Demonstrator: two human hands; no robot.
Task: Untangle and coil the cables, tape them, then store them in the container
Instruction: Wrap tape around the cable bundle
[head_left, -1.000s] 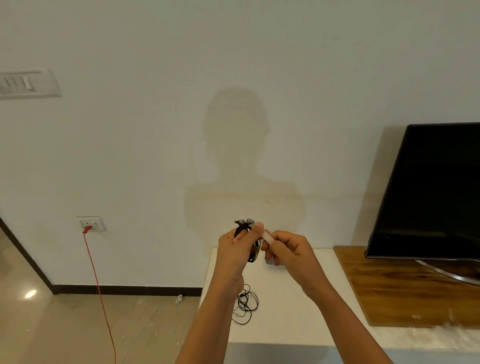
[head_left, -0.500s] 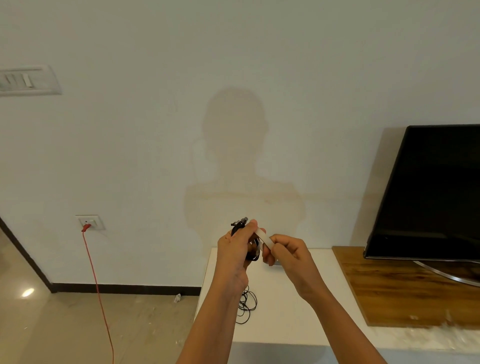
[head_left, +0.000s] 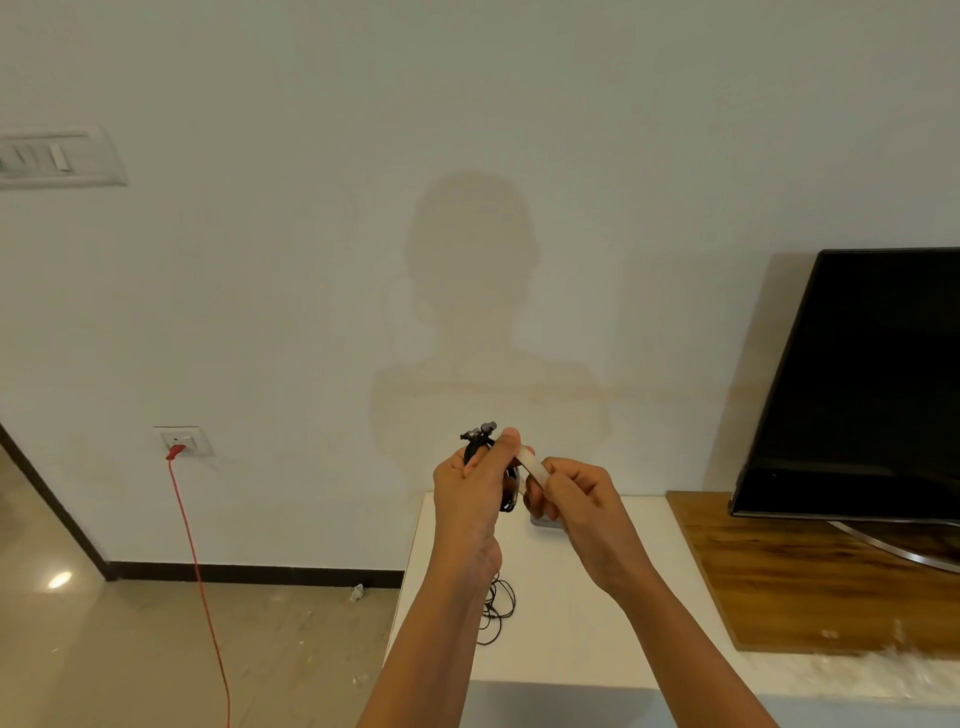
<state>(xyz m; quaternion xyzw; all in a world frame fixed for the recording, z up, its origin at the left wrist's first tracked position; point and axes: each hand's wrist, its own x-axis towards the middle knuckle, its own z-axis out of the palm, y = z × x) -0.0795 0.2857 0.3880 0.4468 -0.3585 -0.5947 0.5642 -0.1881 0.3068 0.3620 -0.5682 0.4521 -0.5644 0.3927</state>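
My left hand is raised over the white table and grips a small black coiled cable, whose plug ends stick up above my fingers. A pale strip of tape runs from the coil to my right hand, which pinches its other end. A second thin black cable lies loosely looped on the table below my left wrist. Behind my right hand, a small grey object rests on the table, mostly hidden.
A black TV stands on a wooden board at the right. A red cord hangs from a wall socket down to the floor at the left. The table's front edge is close to me.
Both hands stayed together in front of me and shifted only slightly. The tape strip remains stretched between the coil and my right fingers.
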